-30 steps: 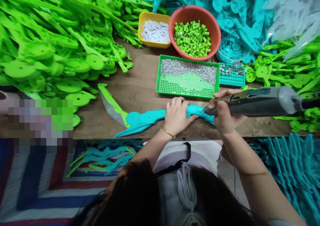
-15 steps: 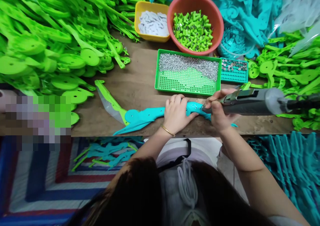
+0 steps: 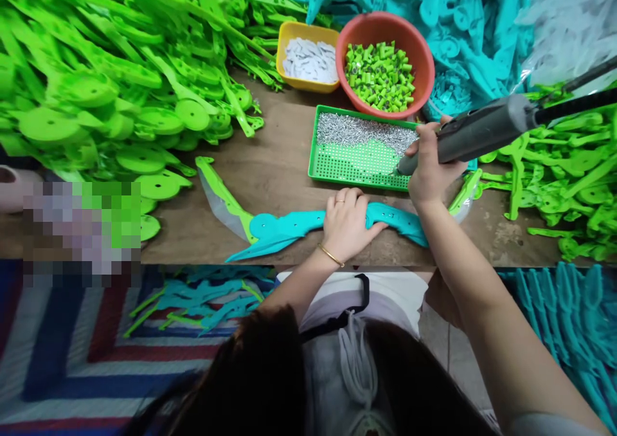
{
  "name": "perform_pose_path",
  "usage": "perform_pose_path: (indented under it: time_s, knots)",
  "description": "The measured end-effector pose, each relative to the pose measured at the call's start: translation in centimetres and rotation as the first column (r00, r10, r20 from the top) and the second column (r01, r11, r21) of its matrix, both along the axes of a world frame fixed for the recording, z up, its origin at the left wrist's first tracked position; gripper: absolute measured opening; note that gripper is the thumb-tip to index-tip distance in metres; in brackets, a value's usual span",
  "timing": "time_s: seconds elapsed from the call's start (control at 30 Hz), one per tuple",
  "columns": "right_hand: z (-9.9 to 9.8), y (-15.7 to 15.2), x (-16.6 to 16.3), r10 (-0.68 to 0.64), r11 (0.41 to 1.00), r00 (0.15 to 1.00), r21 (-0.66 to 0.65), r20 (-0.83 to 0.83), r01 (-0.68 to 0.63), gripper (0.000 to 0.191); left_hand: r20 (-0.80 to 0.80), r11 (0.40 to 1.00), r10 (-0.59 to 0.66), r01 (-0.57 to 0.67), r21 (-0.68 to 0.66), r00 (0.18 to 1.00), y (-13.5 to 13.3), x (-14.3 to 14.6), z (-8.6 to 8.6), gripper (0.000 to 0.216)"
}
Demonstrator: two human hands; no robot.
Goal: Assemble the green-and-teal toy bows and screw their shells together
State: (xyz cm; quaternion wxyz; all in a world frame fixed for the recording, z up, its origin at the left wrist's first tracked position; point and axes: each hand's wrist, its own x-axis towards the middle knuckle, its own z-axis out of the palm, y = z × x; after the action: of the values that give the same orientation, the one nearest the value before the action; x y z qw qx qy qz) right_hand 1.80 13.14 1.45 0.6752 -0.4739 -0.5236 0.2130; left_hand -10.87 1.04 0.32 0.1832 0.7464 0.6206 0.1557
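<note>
A long teal plastic toy blade with a green and grey end lies across the wooden table's front edge. My left hand presses down on its middle, fingers curled over it. My right hand grips a grey electric screwdriver, lifted off the blade. Its tip sits over the near right corner of a green tray holding a layer of small silver screws.
A red bowl of green tubes and a yellow tub of white pieces stand behind the tray. Heaps of green plastic parts fill the left and right, teal parts the back. More teal blades lie on the striped floor mat.
My right hand has lifted the screwdriver from the teal blade up and back to the screw tray. My left hand has stayed on the blade.
</note>
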Motion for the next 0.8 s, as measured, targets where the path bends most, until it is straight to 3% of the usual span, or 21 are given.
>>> perform_pose_path:
  time_s: [0.37,0.5,0.63,0.7,0.8]
  knots:
    - [0.3,-0.8,-0.5,0.029,1.0,0.997,-0.009,-0.072,-0.03,0.035,-0.011,1.0,-0.004,0.004,0.011,1.0,-0.1,-0.1,0.2,0.054]
    - [2.0,-1.3,0.1,0.078,0.995,0.99,0.066,-0.118,-0.071,0.033,-0.015,1.0,0.006,-0.006,0.013,1.0,-0.1,-0.2,0.1,0.057]
    - [5.0,-4.6,2.2,0.171,0.975,0.978,0.167,-0.117,-0.15,0.026,-0.001,1.0,0.026,-0.026,0.01,1.0,0.0,-0.1,0.0,0.057]
    - [5.8,-7.0,3.3,0.228,0.969,0.969,0.117,-0.091,-0.216,0.026,0.005,1.0,0.026,-0.026,0.012,1.0,0.0,-0.1,0.0,0.055]
    - [5.5,-9.9,4.7,0.273,0.962,0.959,0.019,-0.073,-0.272,0.033,0.004,1.0,0.023,-0.023,0.014,1.0,0.0,0.0,-0.1,0.056]
